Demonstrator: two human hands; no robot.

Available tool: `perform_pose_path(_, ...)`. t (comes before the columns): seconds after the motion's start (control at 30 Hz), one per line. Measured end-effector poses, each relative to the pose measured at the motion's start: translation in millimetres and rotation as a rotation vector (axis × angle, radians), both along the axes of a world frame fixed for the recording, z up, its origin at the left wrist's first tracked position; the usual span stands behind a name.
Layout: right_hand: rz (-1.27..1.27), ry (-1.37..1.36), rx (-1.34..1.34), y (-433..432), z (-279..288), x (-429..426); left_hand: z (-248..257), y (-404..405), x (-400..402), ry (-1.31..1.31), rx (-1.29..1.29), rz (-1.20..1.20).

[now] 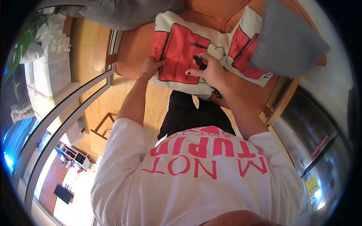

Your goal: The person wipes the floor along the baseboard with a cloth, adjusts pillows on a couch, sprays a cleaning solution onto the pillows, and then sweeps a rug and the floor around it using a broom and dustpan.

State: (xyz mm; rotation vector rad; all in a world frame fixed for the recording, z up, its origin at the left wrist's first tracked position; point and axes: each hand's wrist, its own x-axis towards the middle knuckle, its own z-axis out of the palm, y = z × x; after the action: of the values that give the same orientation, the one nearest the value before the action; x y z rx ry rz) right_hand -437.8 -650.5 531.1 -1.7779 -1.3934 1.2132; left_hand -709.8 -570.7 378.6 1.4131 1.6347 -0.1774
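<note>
A white cushion printed with a red doghouse and a cartoon dog lies on the orange sofa seat before me. My left hand grips its left edge, thumb on top, with the other fingers partly hidden. Above the cushion's right half, my right hand is closed around a small black object; its exact kind cannot be told. A dark looped piece shows below that hand, and whether it joins the black object is unclear. A second doghouse-print cushion lies to the right, partly covered by a grey cushion.
Another grey cushion rests at the sofa's upper left. A metal-framed glass partition runs along the left, with white flowers beyond. A wooden chair stands on the wood floor. At right is a shiny metal appliance.
</note>
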Motion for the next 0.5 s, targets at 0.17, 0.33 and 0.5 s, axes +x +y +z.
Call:
perform_pose_path(0.17,-0.029,-0.025,-0.012,26.2,9.1,2.1,60.4,-15.5,24.9,-0.338,0.242,0.029)
perform_pose_path(0.33,-0.155,0.040,-0.004,39.8,8.2,-5.6,61.9,-16.0,4.6,-0.019,0.485,-0.040)
perform_pose_path(0.5,-0.216,-0.004,-0.117,11.9,-7.8,-0.3,68.6,35.4,31.9,-0.073,0.823,-0.378)
